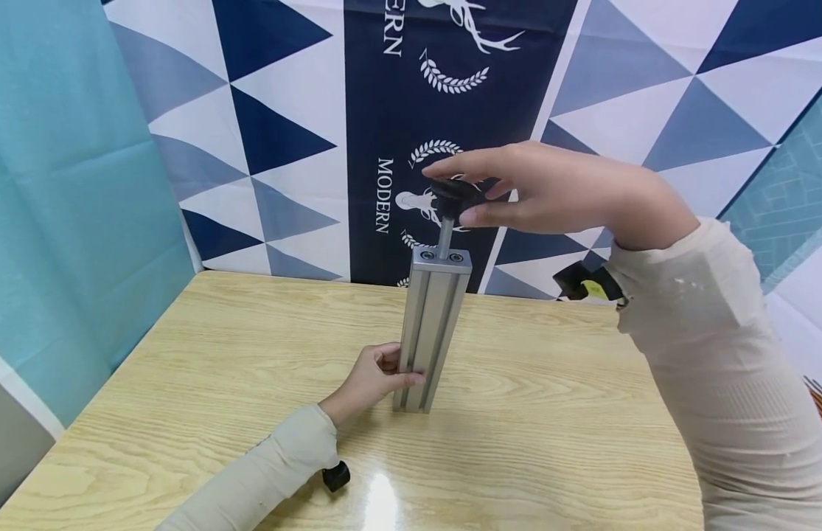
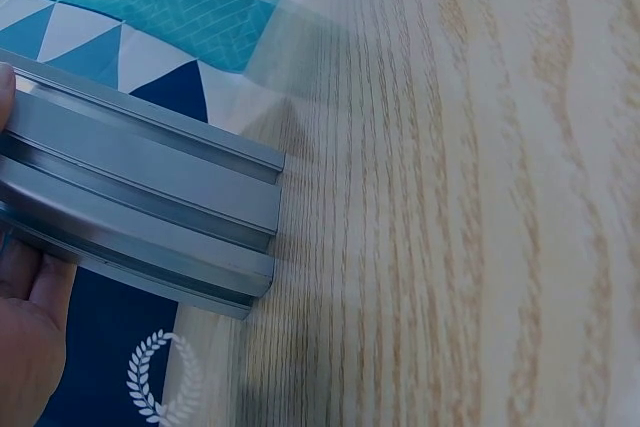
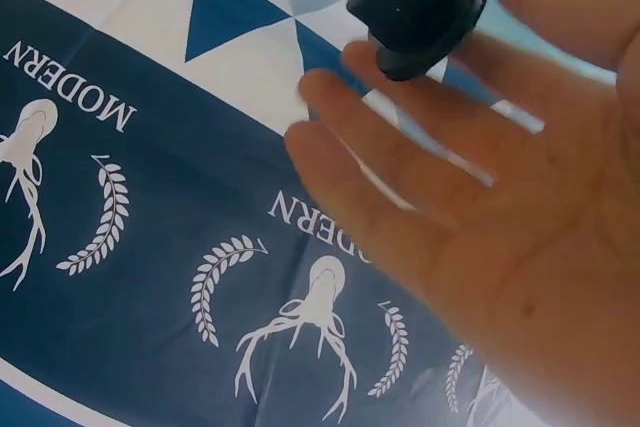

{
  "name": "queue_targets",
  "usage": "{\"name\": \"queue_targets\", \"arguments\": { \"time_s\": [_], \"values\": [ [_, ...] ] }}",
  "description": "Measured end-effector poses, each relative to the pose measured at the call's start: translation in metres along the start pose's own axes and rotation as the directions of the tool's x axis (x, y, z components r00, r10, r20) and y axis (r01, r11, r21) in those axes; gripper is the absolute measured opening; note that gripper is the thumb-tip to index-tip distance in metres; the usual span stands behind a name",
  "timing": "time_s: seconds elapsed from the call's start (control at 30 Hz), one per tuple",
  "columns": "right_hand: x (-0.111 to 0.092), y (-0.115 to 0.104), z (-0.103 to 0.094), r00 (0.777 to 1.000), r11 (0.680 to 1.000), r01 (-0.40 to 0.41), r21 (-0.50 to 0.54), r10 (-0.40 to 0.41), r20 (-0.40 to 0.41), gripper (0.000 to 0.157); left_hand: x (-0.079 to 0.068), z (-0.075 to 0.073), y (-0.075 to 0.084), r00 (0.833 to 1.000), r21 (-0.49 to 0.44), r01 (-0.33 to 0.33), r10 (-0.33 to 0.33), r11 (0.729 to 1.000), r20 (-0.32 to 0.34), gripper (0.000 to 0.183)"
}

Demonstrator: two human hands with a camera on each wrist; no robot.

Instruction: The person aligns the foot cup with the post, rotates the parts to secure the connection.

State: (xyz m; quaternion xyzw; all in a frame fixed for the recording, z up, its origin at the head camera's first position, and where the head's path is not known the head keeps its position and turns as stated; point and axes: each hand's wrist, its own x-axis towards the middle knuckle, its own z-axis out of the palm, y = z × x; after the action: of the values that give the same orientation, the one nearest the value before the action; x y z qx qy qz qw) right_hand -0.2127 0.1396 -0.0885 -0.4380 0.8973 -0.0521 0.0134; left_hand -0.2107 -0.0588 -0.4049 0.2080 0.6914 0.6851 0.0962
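Right hand (image 1: 546, 188) is nearest my head camera, fingers extended and loosely spread over a black knob (image 1: 454, 195), thumb held out by its underside; whether skin meets the knob I cannot tell. Left hand (image 1: 369, 376) is lower and farther off, gripping a grooved silver bar (image 1: 424, 324) near its bottom end, thumb laid across one face, fingers curled round the far side. I see that bar upright between the two hands, its lower end down at the wood-grain table (image 1: 550, 413). Above its top plate (image 1: 442, 265), a slim metal rod (image 1: 445, 237) rises to the knob, just under the right fingers.

Back from the hands I have the left sleeve (image 1: 278, 461) and the right sleeve (image 1: 736, 369), both pale; one black fitting (image 1: 336, 476) juts out by the left wrist, another black piece (image 1: 573, 282) by the right. Beyond the hands, I get a backdrop (image 1: 278, 147) of blue, grey and white triangles, with a dark band (image 1: 374, 110) of white deer heads, wreaths and MODERN lettering behind the knob. Well off past the left hand hangs a teal curtain (image 1: 65, 184).
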Motion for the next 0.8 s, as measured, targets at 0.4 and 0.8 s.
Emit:
{"name": "queue_targets", "arguments": {
  "time_s": [0.4, 0.8],
  "values": [
    [0.002, 0.003, -0.003, 0.994, 0.994, 0.086, -0.064, -0.09, -0.057, 0.041, 0.001, 0.0, 0.0, 1.0, 0.005, 0.006, -0.006, 1.0, -0.002, 0.05],
    [0.008, -0.015, 0.012, 0.909, 0.944, -0.33, -0.017, 0.313, -0.275, 0.058, 0.0, 0.0, 0.002, 1.0, 0.005, 0.012, -0.012, 1.0, -0.002, 0.049]
  ]
}}
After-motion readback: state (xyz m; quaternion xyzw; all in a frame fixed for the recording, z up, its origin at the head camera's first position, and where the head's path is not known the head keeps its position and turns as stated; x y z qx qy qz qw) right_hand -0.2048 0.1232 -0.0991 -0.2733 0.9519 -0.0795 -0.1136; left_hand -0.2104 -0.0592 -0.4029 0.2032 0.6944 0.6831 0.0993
